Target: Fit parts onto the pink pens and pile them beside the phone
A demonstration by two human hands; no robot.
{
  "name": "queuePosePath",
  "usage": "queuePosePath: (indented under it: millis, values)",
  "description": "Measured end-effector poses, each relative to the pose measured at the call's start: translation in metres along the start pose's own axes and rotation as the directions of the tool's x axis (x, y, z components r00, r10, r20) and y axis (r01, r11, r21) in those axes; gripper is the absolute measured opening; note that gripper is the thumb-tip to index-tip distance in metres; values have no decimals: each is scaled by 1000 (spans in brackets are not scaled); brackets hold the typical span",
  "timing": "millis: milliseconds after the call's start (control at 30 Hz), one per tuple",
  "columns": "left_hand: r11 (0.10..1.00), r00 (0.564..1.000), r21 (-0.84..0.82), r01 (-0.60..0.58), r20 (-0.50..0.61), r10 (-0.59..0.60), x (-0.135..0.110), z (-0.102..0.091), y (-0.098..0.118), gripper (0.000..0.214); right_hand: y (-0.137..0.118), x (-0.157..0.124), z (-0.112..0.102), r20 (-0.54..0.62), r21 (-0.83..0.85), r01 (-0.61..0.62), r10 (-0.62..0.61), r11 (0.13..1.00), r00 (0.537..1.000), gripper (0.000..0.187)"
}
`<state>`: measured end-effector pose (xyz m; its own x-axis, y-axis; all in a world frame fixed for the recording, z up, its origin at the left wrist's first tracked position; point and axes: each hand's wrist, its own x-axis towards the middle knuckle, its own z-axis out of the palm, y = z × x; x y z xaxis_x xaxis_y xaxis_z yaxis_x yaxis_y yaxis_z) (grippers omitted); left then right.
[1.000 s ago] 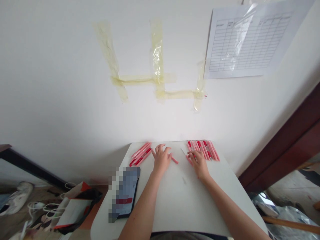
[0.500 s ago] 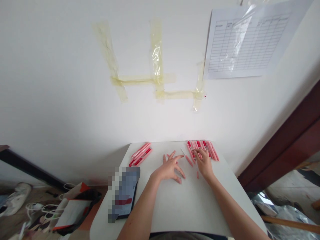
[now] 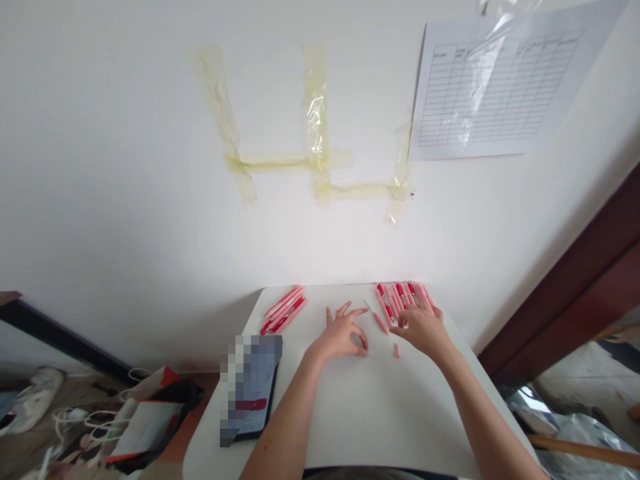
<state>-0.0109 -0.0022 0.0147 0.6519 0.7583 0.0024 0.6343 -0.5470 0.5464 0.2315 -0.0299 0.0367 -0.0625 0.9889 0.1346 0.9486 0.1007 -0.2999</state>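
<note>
My left hand (image 3: pixel 341 335) is low over the middle of the white table (image 3: pixel 360 407). Its thumb and index fingertip come together in a pinch, and whatever is between them is too small to make out. The other fingers stay spread. To the right, my right hand (image 3: pixel 423 328) hovers by the lower ends of a row of pink and red pens (image 3: pixel 393 300), fingers curved and apart, with nothing visible in them. Between the hands lie a pink pen barrel with a white refill sticking out (image 3: pixel 379 321) and a short pink pen piece (image 3: pixel 397 351).
A second bunch of pink and red pens (image 3: pixel 284 310) lies at the table's back left. In front of it is a phone or tablet (image 3: pixel 255 393), partly pixelated. The wall (image 3: pixel 300 247) rises behind the table. Paper bags (image 3: pixel 145 420) stand on the floor at left.
My right hand has moved right and slightly nearer me, over the pens' lower ends. The left thumb and index finger have closed from apart into a pinch.
</note>
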Motion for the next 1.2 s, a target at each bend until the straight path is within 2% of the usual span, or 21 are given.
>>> queuePosePath:
  millis: [100,233,500,767,867,1033,1200]
  values:
    - [999,992,25,37,-120,-34,0,0,1,9,2,-7,1,63,-108,-12,19,994,998,35]
    - [995,964,46,84,-258,-70,3,3,1,5,3,-16,11,103,-176,38,-20,984,994,41]
    - [983,895,1,184,-413,-167,6,2,-5,4,3,-25,21,70,-102,115,-108,988,992,18]
    - [978,840,-57,201,-504,-202,6,0,-9,4,1,-31,18,51,-47,190,-188,981,981,13]
    - [976,827,-75,203,-520,-212,7,0,-9,3,-1,-24,12,-14,-22,220,-220,975,975,12]
    - [976,829,-82,202,-516,-215,8,0,-6,4,-11,-4,3,-212,52,293,-276,955,938,14]
    - [977,844,-58,203,-495,-205,8,3,-5,2,-23,8,18,-307,104,306,-262,946,915,20]
